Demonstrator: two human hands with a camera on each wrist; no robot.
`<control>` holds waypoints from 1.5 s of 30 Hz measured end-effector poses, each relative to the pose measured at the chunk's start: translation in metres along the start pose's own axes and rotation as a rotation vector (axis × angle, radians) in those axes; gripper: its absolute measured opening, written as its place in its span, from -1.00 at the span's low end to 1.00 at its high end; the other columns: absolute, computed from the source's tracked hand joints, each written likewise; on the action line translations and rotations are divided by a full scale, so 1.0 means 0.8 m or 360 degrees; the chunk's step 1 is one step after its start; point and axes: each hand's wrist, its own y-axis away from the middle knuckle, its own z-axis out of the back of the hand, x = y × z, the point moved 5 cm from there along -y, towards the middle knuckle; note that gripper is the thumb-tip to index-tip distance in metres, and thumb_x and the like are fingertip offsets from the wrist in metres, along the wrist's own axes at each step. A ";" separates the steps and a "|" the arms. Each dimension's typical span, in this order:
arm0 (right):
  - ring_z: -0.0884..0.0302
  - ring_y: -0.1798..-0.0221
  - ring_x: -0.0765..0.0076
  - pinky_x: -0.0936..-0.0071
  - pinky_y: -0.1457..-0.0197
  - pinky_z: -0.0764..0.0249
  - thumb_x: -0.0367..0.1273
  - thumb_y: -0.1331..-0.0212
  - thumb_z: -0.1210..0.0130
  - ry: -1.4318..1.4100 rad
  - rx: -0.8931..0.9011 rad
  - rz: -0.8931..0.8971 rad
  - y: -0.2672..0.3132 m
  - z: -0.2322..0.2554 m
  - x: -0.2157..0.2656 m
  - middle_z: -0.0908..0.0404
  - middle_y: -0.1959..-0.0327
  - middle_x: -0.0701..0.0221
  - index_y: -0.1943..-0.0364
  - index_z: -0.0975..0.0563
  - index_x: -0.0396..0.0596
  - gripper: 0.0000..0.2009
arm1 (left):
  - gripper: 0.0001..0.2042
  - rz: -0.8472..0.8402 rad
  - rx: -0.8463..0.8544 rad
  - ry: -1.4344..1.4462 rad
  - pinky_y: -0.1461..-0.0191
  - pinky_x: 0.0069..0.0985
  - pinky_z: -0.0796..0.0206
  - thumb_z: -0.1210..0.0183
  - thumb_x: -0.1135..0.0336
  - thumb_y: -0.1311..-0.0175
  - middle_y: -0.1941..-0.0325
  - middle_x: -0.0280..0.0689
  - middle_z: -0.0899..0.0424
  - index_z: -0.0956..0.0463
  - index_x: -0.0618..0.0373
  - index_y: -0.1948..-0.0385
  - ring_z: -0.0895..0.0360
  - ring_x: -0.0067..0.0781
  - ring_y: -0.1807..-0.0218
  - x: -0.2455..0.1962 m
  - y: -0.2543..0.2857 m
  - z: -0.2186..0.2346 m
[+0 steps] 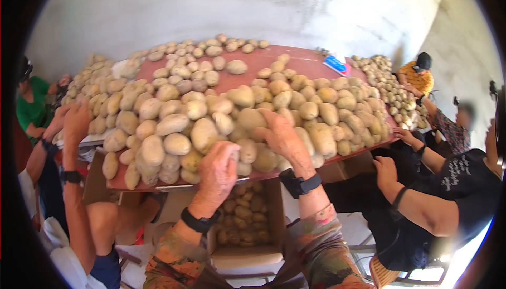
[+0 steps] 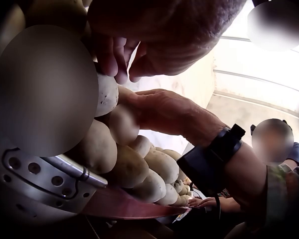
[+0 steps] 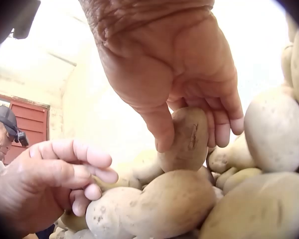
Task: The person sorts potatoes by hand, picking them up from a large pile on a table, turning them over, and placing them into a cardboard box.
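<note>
In the head view, a heap of potatoes (image 1: 205, 133) covers the front of a red table (image 1: 232, 80). My right hand (image 1: 284, 137) reaches into the heap. The right wrist view shows its thumb and fingers on either side of a brownish potato (image 3: 185, 142) with a dark scar, gripping it over the other potatoes. My left hand (image 1: 215, 170) hovers at the heap's front edge, fingers loosely bent and nothing visible in them. In the right wrist view, those fingers (image 3: 92, 153) are close beside a pale double-lobed potato (image 3: 152, 206).
Below the table edge, between my forearms, stands a cardboard box (image 1: 245, 260) holding potatoes. Another person's hands (image 1: 74, 123) work at the left of the heap. People in black (image 1: 453, 183) and yellow (image 1: 419, 78) sit on the right. A blue-and-white packet (image 1: 336, 65) lies at the back.
</note>
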 end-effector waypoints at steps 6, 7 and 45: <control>-0.40 -0.24 -0.13 0.10 -0.29 -0.35 -0.27 -0.16 -0.19 -0.0007 -0.0179 -0.0096 0.023 0.056 0.000 -0.52 -0.12 -0.04 -0.27 -0.38 -0.22 -0.42 | -0.79 -0.0026 -0.0026 -0.0017 0.17 -0.28 -0.45 -0.07 0.63 -0.09 0.26 -0.13 -0.61 -0.56 0.18 0.26 -0.60 -0.03 0.23 -0.007 -0.004 0.001; -0.40 -0.23 -0.13 0.10 -0.28 -0.35 -0.28 -0.16 -0.20 -0.0045 -0.0231 -0.0118 0.025 0.060 -0.007 -0.52 -0.11 -0.05 -0.27 -0.38 -0.23 -0.42 | -0.79 -0.0031 -0.0024 -0.0019 0.17 -0.29 -0.45 -0.07 0.63 -0.09 0.27 -0.13 -0.62 -0.56 0.18 0.26 -0.60 -0.03 0.24 -0.008 -0.004 -0.001; -0.38 -0.21 -0.19 -0.01 -0.24 -0.35 -0.39 -0.15 -0.15 0.0826 -0.0972 -0.0585 0.063 0.140 -0.184 -0.46 -0.16 0.00 -0.13 -0.46 -0.22 -0.57 | -0.86 -0.0025 -0.0038 -0.0060 0.15 -0.25 -0.43 -0.11 0.58 -0.12 0.29 -0.15 -0.60 -0.56 0.16 0.30 -0.58 -0.04 0.20 -0.008 -0.002 -0.003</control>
